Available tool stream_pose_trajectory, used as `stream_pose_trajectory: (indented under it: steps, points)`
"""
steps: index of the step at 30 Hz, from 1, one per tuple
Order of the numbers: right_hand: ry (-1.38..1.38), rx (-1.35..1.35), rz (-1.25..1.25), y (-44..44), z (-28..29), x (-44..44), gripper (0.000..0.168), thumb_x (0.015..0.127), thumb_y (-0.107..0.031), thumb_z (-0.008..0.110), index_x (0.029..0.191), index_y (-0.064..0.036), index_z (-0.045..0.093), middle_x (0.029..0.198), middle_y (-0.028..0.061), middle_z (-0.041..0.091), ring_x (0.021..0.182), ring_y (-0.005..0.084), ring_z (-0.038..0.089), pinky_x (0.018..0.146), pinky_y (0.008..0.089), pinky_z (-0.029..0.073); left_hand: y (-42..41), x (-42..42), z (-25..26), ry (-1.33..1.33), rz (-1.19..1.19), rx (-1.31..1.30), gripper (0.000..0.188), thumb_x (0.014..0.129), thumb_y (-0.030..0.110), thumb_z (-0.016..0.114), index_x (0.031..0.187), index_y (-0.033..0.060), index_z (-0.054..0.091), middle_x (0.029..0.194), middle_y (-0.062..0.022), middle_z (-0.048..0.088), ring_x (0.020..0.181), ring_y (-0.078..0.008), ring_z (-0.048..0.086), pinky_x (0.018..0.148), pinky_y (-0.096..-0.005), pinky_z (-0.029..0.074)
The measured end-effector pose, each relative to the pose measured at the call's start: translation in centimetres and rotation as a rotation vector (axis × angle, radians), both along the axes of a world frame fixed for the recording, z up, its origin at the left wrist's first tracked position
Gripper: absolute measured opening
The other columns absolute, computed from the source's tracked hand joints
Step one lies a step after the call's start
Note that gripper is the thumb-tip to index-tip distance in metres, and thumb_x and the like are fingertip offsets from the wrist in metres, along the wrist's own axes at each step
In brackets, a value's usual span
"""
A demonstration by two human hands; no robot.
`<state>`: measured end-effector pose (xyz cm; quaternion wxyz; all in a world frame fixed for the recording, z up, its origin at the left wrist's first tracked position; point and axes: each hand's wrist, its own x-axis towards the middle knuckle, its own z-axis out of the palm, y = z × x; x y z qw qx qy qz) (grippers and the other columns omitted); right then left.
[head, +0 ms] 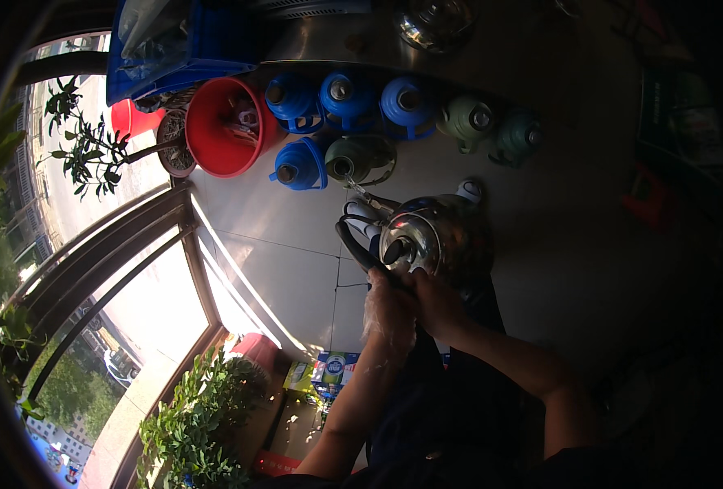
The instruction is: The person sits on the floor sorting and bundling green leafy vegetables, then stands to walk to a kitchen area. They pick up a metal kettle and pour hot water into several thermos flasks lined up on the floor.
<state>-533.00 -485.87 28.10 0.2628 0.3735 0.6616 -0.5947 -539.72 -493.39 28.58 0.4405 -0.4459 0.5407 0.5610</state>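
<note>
Both my hands grip the black handle (pixel 356 246) of a stainless steel kettle (pixel 441 223), tilted over the floor. My left hand (pixel 391 310) wears a clear plastic glove; my right hand (pixel 438 302) looks bare and closes on the handle beside it. From the spout, a stream of water (pixel 354 183) runs into the uncapped mouth of a green thermos flask (pixel 364 154). Immediately left of that flask stands a blue thermos flask (pixel 299 164) with a dark stopper. The kettle hides part of my shoes (pixel 361 214).
Behind stand several more blue (pixel 347 101) and green thermos flasks (pixel 468 119). A red bucket (pixel 227 131) and a potted plant (pixel 175 143) are at left. Glass doors (pixel 141 293) line the left side; a leafy plant (pixel 205 409) and cartons (pixel 335 367) are near my left arm.
</note>
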Motion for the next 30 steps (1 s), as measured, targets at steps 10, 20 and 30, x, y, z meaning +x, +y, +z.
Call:
stream_pose_trajectory:
  steps: [10, 20, 30]
  points:
    - [0.082, 0.111, 0.043, -0.8, -1.2, 0.5, 0.034, 0.090, -0.038, 0.054, 0.096, -0.005, 0.052, 0.082, 0.0152, 0.065, 0.080, 0.0336, 0.065, 0.068, 0.0448, 0.050, 0.3, -0.4, 0.1, 0.002, 0.013, 0.027, 0.054, 0.099, 0.049, 0.027, 0.088, 0.0039, 0.055, 0.059, -0.0065, 0.051, 0.053, -0.0178, 0.049, 0.052, -0.0296, 0.042]
    - [-0.014, 0.046, 0.050, 0.0, -0.5, -0.3, 0.034, 0.089, -0.036, 0.056, 0.095, -0.002, 0.055, 0.089, 0.0175, 0.065, 0.088, 0.0337, 0.064, 0.074, 0.0432, 0.048, 0.6, -0.7, 0.1, -0.004, 0.081, 0.109, 0.052, 0.100, 0.049, 0.027, 0.092, 0.0046, 0.054, 0.065, -0.0055, 0.054, 0.054, -0.0169, 0.050, 0.053, -0.0278, 0.043]
    - [-0.055, 0.035, 0.098, 0.5, -0.1, -0.8, 0.031, 0.089, -0.032, 0.055, 0.101, -0.004, 0.051, 0.096, 0.0173, 0.064, 0.093, 0.0343, 0.063, 0.076, 0.0444, 0.048, 0.4, -1.2, 0.0, -0.061, 0.072, 0.085, 0.047, 0.100, 0.048, 0.028, 0.097, 0.0076, 0.052, 0.075, -0.0051, 0.058, 0.058, -0.0169, 0.053, 0.053, -0.0280, 0.044]
